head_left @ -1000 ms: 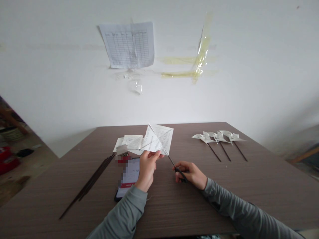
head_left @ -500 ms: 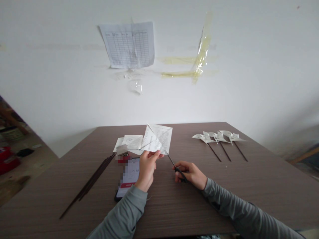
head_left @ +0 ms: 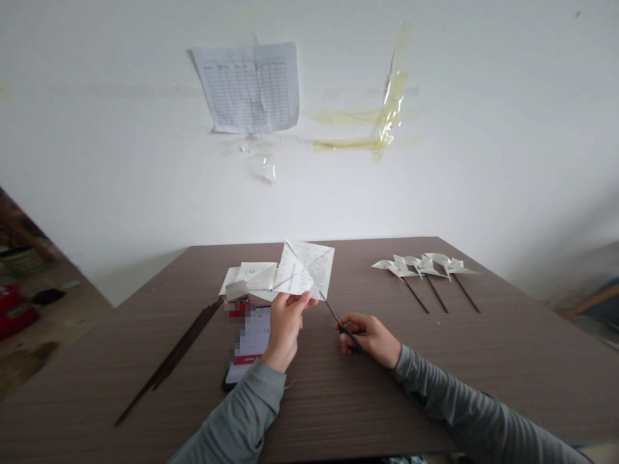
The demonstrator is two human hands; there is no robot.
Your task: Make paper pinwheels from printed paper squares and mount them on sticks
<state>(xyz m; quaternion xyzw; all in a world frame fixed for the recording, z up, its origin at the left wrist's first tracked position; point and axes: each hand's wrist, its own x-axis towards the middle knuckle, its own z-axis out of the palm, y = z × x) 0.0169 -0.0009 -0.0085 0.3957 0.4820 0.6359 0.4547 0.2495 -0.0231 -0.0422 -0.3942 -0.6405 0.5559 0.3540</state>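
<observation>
My left hand (head_left: 289, 325) pinches the near edge of a square sheet of printed paper (head_left: 314, 264), held up above the table. Slits run in from several of its corners toward the middle. Scissors (head_left: 333, 312) with black handles are in my right hand (head_left: 370, 336), the fingers curled round the handles. Their blades reach the paper's near right corner, beside my left fingertips. Just left of my left hand lies a phone (head_left: 246, 345) with its screen lit. More paper squares (head_left: 258, 275) rest on the table behind it.
Three paper pinwheels (head_left: 425, 265) on dark sticks lie at the back right of the brown table (head_left: 367, 412). A bundle of dark sticks (head_left: 178, 348) lies at left. Near the phone's top is a small grey and red object (head_left: 238, 298). A white wall (head_left: 145, 187) stands behind.
Almost nothing differs. Both hands, the paper and the scissors stay in nearly the same place.
</observation>
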